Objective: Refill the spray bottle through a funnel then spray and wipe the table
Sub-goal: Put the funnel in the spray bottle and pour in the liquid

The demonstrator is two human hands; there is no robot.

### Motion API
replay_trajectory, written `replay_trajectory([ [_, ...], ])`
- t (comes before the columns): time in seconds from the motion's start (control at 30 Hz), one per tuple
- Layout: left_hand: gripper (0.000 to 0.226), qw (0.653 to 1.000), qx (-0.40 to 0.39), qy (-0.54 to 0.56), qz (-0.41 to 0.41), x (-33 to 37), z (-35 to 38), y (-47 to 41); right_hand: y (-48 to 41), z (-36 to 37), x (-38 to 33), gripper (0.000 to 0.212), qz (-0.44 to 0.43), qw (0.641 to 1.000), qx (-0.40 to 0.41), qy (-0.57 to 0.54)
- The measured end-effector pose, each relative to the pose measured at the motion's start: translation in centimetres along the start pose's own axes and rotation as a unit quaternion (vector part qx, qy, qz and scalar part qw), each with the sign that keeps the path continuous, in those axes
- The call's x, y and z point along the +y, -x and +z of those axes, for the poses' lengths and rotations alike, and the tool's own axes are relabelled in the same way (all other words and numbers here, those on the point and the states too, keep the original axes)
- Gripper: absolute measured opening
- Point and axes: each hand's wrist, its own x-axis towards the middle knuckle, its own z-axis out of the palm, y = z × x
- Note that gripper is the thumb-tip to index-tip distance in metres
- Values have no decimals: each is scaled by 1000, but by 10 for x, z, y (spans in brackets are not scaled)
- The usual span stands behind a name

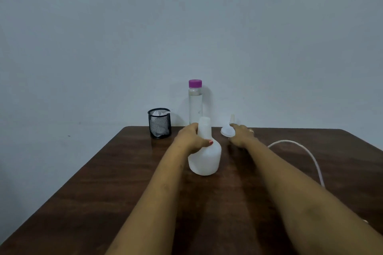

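A white spray bottle [205, 159] stands uncapped on the brown table [103, 192], its neck open at the top. My left hand [191, 138] grips it around the shoulder, thumb on the near side. Just to the right, a small translucent funnel [227, 130] sits wide end down with its spout pointing up. My right hand [241, 134] reaches it and its fingertips touch the rim; the thumb is hidden. Behind the spray bottle stands a clear water bottle [195, 105] with a purple cap, almost full.
A black mesh cup [159, 124] holding something white stands at the back left of the table. A thin white tube [300, 147] curves along the table's right side. A plain wall rises right behind the table's far edge.
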Motion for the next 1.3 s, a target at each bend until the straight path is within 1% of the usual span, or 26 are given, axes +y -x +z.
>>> replay_trajectory([
  [0.13, 63, 998, -46, 17, -34, 2, -8, -13, -22, -1, -7, 63, -7, 1000, 8, 6],
  [0.27, 66, 996, -61, 26, -51, 0, -7, -23, -36, 1, -7, 63, -20, 999, -10, 29],
  [0.33, 67, 996, -62, 30, -56, -1, -6, -25, -37, 2, -6, 62, -21, 999, 1, 27],
  [0.4, 68, 996, -66, 39, -55, -3, -6, -25, -34, 0, -8, 59, -28, 999, 17, -28],
  [0.5, 69, 995, -68, 51, -56, -1, -5, -20, -24, -10, -13, 59, -71, 985, 58, -143],
  [0.6, 69, 994, -73, 50, -60, 7, -7, -9, -2, -37, -18, 68, -107, 964, 108, -218],
  [0.67, 68, 994, -71, 64, -62, 11, -8, 0, 20, -59, -25, 72, -121, 934, 114, -316],
  [0.73, 67, 993, -64, 81, -59, 15, -9, 11, 50, -82, -33, 75, -146, 884, 80, -438],
  [0.77, 66, 992, -65, 87, -57, 17, -8, 17, 67, -93, -38, 75, -155, 861, 52, -481],
  [0.8, 64, 992, -69, 89, -54, 20, -7, 25, 84, -103, -42, 72, -159, 847, 21, -506],
  [0.9, 63, 992, -84, 85, -42, 31, 0, 47, 131, -123, -50, 55, -160, 825, -56, -539],
  [0.97, 65, 991, -90, 88, -35, 36, 4, 60, 155, -126, -50, 48, -157, 811, -100, -554],
  [1.03, 65, 991, -92, 89, -33, 37, 8, 72, 173, -127, -48, 43, -141, 815, -117, -550],
  [1.17, 64, 990, -90, 97, -40, 36, 9, 94, 197, -119, -42, 40, -96, 849, -87, -512],
  [1.3, 64, 990, -91, 104, -36, 37, 11, 115, 218, -104, -41, 42, -100, 851, -84, -508],
])
